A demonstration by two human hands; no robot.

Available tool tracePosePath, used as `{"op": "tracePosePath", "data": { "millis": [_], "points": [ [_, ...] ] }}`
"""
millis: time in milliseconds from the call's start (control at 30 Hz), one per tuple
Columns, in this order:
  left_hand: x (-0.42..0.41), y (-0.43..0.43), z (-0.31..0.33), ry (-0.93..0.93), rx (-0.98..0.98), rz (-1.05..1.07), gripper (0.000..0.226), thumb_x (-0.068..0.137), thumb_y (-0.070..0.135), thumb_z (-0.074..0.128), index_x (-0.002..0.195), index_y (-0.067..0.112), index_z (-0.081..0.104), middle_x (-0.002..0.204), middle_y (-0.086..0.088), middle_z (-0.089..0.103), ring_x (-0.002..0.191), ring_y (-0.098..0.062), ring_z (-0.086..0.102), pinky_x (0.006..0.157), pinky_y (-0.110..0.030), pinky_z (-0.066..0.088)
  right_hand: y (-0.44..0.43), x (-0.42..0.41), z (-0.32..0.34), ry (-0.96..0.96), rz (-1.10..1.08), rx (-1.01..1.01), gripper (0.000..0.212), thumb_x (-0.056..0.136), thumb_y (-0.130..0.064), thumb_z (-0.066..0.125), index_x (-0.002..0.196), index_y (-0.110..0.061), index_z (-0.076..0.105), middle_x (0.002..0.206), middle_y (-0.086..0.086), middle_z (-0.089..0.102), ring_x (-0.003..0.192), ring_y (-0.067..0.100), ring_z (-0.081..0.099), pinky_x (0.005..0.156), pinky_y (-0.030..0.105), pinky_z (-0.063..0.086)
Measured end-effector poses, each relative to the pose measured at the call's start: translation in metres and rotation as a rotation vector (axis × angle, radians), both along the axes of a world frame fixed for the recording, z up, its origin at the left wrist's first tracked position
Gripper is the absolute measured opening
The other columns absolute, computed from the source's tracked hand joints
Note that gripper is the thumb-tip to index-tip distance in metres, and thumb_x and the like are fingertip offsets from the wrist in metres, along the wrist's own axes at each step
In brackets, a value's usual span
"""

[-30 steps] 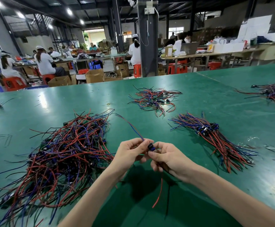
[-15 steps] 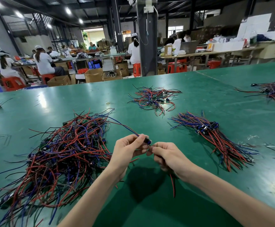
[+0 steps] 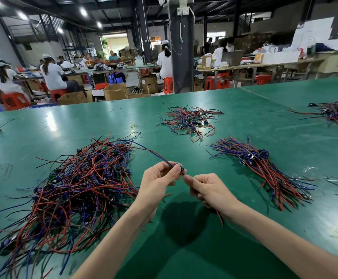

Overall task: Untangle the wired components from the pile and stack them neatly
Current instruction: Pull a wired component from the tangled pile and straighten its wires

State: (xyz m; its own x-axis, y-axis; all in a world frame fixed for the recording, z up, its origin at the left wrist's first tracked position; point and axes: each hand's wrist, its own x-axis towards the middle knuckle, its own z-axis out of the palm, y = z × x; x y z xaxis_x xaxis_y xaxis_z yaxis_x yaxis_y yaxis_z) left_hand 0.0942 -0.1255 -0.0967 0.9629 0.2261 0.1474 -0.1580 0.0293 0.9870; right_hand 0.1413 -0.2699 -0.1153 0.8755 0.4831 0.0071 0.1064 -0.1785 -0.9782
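1 wired component (image 3: 181, 169) pinched between left hand (image 3: 158, 181) and right hand (image 3: 208, 189).

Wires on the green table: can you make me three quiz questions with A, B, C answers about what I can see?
1. Where is the neat stack? A. right of the right hand B. on a red stool C. in a box
2. What colour is the wire from the left hand to the big pile? A. yellow B. blue C. white
3. What is the left hand doing? A. lying flat B. waving C. pinching a small part
Answers: 1 A, it lies on the table past that hand; 2 B, it shows blue; 3 C, thumb and fingers close on the part.
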Motion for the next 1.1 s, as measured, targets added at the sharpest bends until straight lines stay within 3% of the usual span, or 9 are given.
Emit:
{"op": "tracePosePath", "data": {
  "millis": [167,333,433,600,700,867,1100],
  "points": [
    [0.0,0.002,0.005,0.009,-0.29,-0.029,0.009,0.091,0.011,0.055,0.087,0.006,0.061,0.079,-0.005,0.068,0.062,-0.008,0.056,0.063,-0.018,0.049,0.006,-0.002,-0.002,-0.012,0.054,0.069,0.029,0.1,-0.013,0.042,0.078,-0.012,0.061,0.048,-0.003,0.034,0.037,0.005,0.025,0.037,0.017,0.021],
    [-0.002,-0.002,0.006,0.022,-0.366,-0.145,0.018,0.077,0.019,0.06,0.086,0.003,0.061,0.08,-0.008,0.069,0.065,-0.011,0.061,0.065,-0.018,0.053,0.0,-0.002,0.002,-0.095,-0.02,-0.025,0.04,0.096,-0.027,0.053,0.059,-0.013,0.059,0.039,-0.009,0.037,0.033,0.003,0.028,0.037,0.014,0.022],
    [-0.001,0.0,0.009,0.014,-0.42,-0.136,0.015,0.082,0.015,0.058,0.088,0.002,0.06,0.081,-0.011,0.068,0.063,-0.013,0.064,0.062,-0.019,0.054,0.0,0.0,0.004,-0.108,-0.02,-0.061,0.042,0.097,-0.03,0.052,0.058,-0.014,0.057,0.036,-0.01,0.036,0.032,0.003,0.028,0.037,0.015,0.022],
    [0.0,0.011,0.015,0.007,-0.542,-0.104,0.011,0.093,0.007,0.049,0.089,-0.001,0.056,0.08,-0.012,0.071,0.072,-0.019,0.072,0.06,-0.02,0.057,0.007,-0.007,0.0,-0.037,0.04,0.034,0.031,0.099,-0.003,0.037,0.08,-0.012,0.06,0.048,-0.007,0.041,0.037,0.001,0.031,0.039,0.014,0.026],
    [0.002,0.016,0.013,-0.008,-0.521,-0.063,0.01,0.093,0.006,0.049,0.088,0.0,0.054,0.082,-0.014,0.071,0.08,-0.018,0.073,0.064,-0.019,0.057,0.006,-0.008,0.0,-0.066,0.02,0.024,0.029,0.098,-0.003,0.039,0.081,-0.011,0.061,0.051,-0.001,0.045,0.037,0.002,0.035,0.04,0.014,0.028],
    [0.006,0.025,0.003,0.003,-0.239,0.095,0.009,0.095,0.008,0.052,0.088,0.005,0.055,0.087,-0.01,0.07,0.082,-0.014,0.072,0.058,-0.019,0.054,0.004,-0.013,0.001,-0.159,0.12,-0.073,0.032,0.1,-0.017,0.046,0.071,-0.012,0.061,0.044,-0.004,0.049,0.034,0.003,0.037,0.042,0.012,0.03],
    [0.009,0.034,-0.003,0.026,-0.087,0.17,0.009,0.096,0.012,0.053,0.087,0.008,0.055,0.09,-0.009,0.071,0.083,-0.01,0.072,0.051,-0.016,0.048,0.004,-0.02,0.006,0.003,0.329,-0.11,0.028,0.099,0.002,0.031,0.101,-0.012,0.054,0.066,0.002,0.061,0.04,0.01,0.049,0.037,0.02,0.043]
  ]
}}
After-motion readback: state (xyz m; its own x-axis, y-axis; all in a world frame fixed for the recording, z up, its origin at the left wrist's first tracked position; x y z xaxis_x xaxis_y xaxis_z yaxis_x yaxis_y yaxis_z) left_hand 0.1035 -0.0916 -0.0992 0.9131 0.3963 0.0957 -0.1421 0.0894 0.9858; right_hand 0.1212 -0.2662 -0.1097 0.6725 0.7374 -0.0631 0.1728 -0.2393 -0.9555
